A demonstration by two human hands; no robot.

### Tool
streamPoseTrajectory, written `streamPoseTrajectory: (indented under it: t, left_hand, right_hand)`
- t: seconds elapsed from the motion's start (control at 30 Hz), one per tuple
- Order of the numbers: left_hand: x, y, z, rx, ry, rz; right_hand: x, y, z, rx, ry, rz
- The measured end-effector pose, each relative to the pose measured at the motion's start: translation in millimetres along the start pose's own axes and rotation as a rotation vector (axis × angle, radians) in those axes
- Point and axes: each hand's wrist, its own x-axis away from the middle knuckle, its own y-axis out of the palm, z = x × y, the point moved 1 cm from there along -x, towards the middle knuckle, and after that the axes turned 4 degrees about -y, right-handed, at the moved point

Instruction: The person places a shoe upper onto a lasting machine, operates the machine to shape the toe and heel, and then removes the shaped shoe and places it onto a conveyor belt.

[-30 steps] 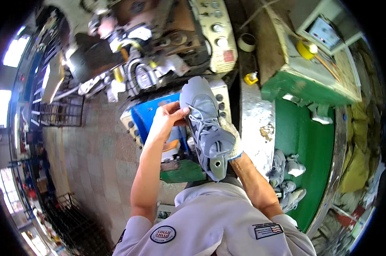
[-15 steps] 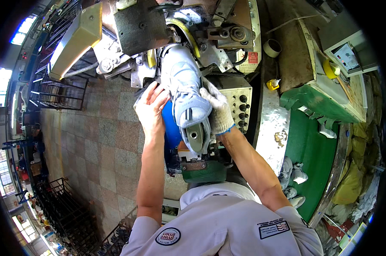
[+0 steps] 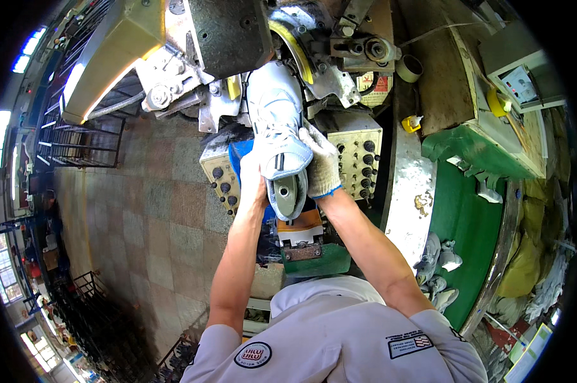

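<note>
A pale grey-blue sneaker upper (image 3: 281, 121) is stretched over a shoe last. Its front end lies between the yellow-edged jaws of a metal machine (image 3: 235, 38). The grey-green last (image 3: 284, 193), with a hole in it, shows at the heel opening nearest me. My bare left hand (image 3: 252, 173) is closed along the left side of the heel, its fingertips partly hidden behind the shoe. From the right, my right hand (image 3: 321, 161), in a white knitted glove with a blue cuff edge, grips the opposite side.
Knobbed control panels (image 3: 358, 159) flank the shoe below the machine. On the right, a green conveyor belt (image 3: 464, 236) carries several grey shoes (image 3: 446, 255) behind a worn metal ledge (image 3: 411, 191). A tape roll (image 3: 409, 68) sits near the ledge. Black racks (image 3: 84, 137) stand on the tiled floor at left.
My left hand, spread and beside the shoe before, has closed against its side. The shoe sits slightly farther into the machine. My right hand keeps its hold; the whole view has shifted a little.
</note>
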Motion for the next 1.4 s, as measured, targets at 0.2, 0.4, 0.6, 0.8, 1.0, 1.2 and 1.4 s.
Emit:
streamPoseTrajectory:
  t: [0.2, 0.4, 0.6, 0.8, 1.0, 1.2, 1.4]
  left_hand:
    - [-8.7, -5.7, 16.1, -0.070, 0.004, -0.045]
    - [-15.8, -12.2, -2.3, -0.090, 0.033, 0.000]
    - [-19.9, -2.6, -19.8, -0.060, 0.147, -0.040]
    - [-27.8, 2.4, -31.6, -0.103, 0.346, -0.165]
    - [-33.5, -21.7, -41.1, -0.334, 0.453, -0.095]
    - [32.0, -68.4, -138.2, -0.965, 0.104, 0.307]
    - [77.9, -155.3, -337.9, -0.572, -0.013, 0.169]
  right_hand:
    - [-9.0, -8.9, 31.9, -0.039, -0.043, 0.113]
    - [-7.0, -18.5, 36.7, 0.111, -0.108, 0.053]
    - [-7.6, -32.5, 27.6, 1.014, -0.636, -0.073]
    - [-13.1, -32.0, 4.9, 1.032, -0.526, -0.098]
    - [-8.2, -31.6, 4.6, 0.580, -0.156, -0.001]
    - [65.6, -123.5, -58.7, 0.300, -0.002, 0.231]
    - [126.7, -166.7, -69.0, 0.308, -0.003, 0.345]
